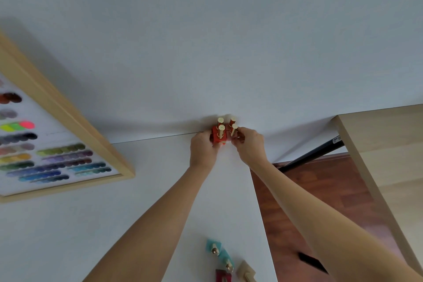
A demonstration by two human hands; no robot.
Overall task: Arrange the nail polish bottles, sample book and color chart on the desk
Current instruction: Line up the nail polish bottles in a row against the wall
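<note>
Several red nail polish bottles (220,133) with gold caps stand in a tight cluster at the far edge of the white desk (146,201), against the wall. My left hand (202,149) grips the left side of the cluster and my right hand (248,144) pinches its right side. A wood-framed color chart (57,144) with rows of colored swatches leans at the left. Two teal bottles (219,253), a dark pink bottle (223,276) and a beige bottle (246,271) lie near the desk's front edge. No sample book is in view.
The desk ends on the right above a red-brown wooden floor (315,190). A light wood tabletop (384,144) stands at the far right, with a black bar (315,153) beneath it. A small black object (312,261) lies on the floor.
</note>
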